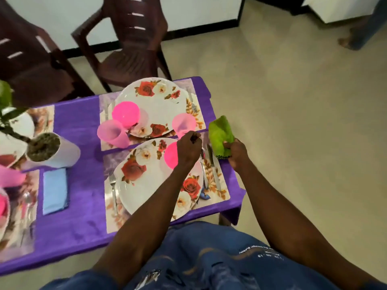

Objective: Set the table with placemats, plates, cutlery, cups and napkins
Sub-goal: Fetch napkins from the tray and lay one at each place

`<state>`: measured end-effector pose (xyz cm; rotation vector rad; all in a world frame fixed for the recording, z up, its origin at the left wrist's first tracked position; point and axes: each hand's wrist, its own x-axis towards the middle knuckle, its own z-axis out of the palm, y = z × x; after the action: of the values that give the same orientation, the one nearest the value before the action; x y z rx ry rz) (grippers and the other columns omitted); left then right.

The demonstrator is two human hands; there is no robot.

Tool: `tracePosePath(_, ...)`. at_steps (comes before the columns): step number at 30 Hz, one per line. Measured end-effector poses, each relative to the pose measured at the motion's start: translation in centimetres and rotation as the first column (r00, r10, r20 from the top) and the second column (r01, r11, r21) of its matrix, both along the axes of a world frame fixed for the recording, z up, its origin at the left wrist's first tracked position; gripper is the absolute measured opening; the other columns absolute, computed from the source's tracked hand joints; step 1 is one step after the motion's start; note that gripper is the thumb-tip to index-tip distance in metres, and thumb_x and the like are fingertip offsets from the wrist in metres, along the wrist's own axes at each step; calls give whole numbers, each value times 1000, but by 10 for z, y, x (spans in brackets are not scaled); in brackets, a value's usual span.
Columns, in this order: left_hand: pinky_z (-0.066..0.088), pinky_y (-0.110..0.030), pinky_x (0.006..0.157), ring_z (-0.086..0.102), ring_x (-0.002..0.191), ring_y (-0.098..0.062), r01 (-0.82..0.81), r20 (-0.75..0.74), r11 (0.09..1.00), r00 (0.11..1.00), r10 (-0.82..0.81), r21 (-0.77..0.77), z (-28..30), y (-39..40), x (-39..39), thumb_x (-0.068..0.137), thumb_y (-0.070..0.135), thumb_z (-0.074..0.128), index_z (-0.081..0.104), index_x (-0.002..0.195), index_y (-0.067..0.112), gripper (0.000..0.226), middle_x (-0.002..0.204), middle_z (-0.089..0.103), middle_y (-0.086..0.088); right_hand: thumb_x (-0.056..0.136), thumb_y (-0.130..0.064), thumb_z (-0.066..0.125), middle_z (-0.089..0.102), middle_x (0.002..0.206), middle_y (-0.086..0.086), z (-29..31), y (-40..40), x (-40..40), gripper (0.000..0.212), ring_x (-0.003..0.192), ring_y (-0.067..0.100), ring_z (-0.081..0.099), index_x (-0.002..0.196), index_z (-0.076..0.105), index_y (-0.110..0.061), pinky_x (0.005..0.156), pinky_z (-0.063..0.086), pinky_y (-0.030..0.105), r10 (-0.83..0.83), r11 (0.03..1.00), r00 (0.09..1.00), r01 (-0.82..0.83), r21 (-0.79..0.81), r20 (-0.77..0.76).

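Green napkins [221,137] sit gripped in my right hand [235,152]; my left hand [188,148], beside it over the plate [155,181], is curled, its hold hidden.

Your forearms are bare, with no sleeves showing. You wear blue denim trousers [209,258], faded and scuffed pale in patches, with small white printed lettering [259,251] near the right thigh.

Pale beige floor [293,122] runs out to a white wall [62,19] with a black skirting band [201,28]. Two dark brown plastic chairs [129,42] stand at the far edge of the purple-clothed table [79,216]. Soft, even light.
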<state>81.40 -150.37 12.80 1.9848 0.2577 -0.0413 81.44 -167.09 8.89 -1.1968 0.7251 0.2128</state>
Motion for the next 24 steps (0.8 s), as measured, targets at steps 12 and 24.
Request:
tracePosePath(12,44,-24,74,60,81,-15,-234,-59,961,968,245,148,1,-19,-49,90,9,59,70,99,8,14,88,70,-3,84,3,59,63,95,16,-7,-13,34,22,80,29,60,106,60,0,63,48,32,164,971,977,-185,-154,-138)
tracePosePath(24,42,-21,74,58,80,-11,-212,-92,956,968,234,200,-5,-11,-56,92,11,58,70,103,8,17,95,72,-6,85,-4,61,62,113,14,10,-2,42,33,100,29,59,118,58,-5,71,42,29,257,797,965,-242,-554,-52)
